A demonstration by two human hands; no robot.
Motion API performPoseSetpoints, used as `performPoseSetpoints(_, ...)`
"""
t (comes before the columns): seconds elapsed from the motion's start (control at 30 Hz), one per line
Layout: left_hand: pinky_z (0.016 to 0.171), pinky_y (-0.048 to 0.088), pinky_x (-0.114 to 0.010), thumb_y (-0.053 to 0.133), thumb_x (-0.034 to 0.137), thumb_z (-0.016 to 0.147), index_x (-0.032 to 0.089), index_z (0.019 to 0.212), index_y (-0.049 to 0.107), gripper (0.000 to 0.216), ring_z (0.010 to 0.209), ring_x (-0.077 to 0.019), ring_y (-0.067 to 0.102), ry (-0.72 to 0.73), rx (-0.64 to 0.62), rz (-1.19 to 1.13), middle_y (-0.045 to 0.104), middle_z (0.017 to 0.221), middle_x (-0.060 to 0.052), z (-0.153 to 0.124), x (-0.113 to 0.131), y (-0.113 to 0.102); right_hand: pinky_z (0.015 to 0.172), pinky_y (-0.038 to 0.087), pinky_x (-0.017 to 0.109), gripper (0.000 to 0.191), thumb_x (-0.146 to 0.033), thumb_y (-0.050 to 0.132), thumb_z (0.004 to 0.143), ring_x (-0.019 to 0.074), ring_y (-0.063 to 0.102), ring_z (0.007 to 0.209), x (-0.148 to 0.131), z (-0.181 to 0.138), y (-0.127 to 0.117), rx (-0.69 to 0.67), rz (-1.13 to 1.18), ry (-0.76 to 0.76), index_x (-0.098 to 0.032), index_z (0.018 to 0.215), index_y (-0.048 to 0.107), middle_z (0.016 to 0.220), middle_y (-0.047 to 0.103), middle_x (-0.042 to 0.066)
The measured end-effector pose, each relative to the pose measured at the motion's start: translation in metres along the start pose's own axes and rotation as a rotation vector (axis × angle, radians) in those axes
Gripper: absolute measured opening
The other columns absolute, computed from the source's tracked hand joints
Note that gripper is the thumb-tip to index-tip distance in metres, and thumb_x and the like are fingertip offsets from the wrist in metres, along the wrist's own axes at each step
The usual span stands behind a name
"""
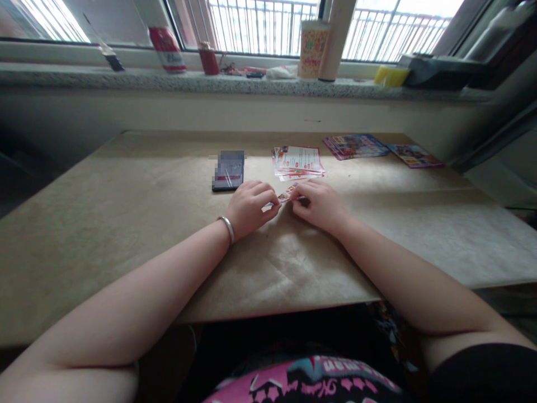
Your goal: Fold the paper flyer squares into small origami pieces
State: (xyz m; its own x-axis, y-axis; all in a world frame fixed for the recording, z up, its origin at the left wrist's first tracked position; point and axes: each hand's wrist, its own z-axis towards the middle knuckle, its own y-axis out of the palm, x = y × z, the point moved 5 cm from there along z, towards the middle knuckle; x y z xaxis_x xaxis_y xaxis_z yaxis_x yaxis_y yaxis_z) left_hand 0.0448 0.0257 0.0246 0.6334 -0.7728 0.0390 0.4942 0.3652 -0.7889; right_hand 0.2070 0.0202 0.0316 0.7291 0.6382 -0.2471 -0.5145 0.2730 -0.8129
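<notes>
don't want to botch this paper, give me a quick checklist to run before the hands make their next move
1. Left hand on the printed paper: ok, fingers pinch its near left end.
2. Right hand on it too: ok, fingers hold the opposite end.
3. Paper's edges and any folds even: cannot tell, fingers cover much of it.
4. Phone apart from the paper: ok, it lies beyond the left hand.
5. Pile of sheets squared up: not ok, the edges are staggered.
</notes>
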Motion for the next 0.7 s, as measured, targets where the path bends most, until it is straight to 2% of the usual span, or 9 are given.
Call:
performPoseSetpoints(0.33, 0.071, 0.044, -0.03, 0.059, 0.025, 0.084, 0.019, 0.071, 0.059, 0.014, 0.073, -0.0159, 0.057, 0.051, 0.074, -0.034, 0.065, 0.078, -0.002, -0.001, -0.004, -0.005, 0.077, 0.046, 0.031, 0.007, -0.017, 0.058, 0.072, 0.0201, 0.061, 0.08, 0.024, -0.003, -0.006, 0.054, 0.059, 0.037, -0.022, 0.075, 0.062, 0.08, 0.068, 0.003)
performPoseSetpoints(0.7, 0.073, 0.046, -0.03, 0.059, 0.024, 0.082, 0.019, 0.068, 0.057, 0.014, 0.072, -0.0157, 0.056, 0.013, 0.051, -0.068, 0.063, 0.075, -0.002, -0.003, -0.014, -0.007, 0.07, 0.044, 0.029, 0.006, -0.019, 0.058, 0.07, 0.0186, 0.06, 0.076, 0.05, -0.006, -0.019, 0.039, 0.034, 0.148, -0.022, 0.073, 0.062, 0.08, 0.068, 0.002)
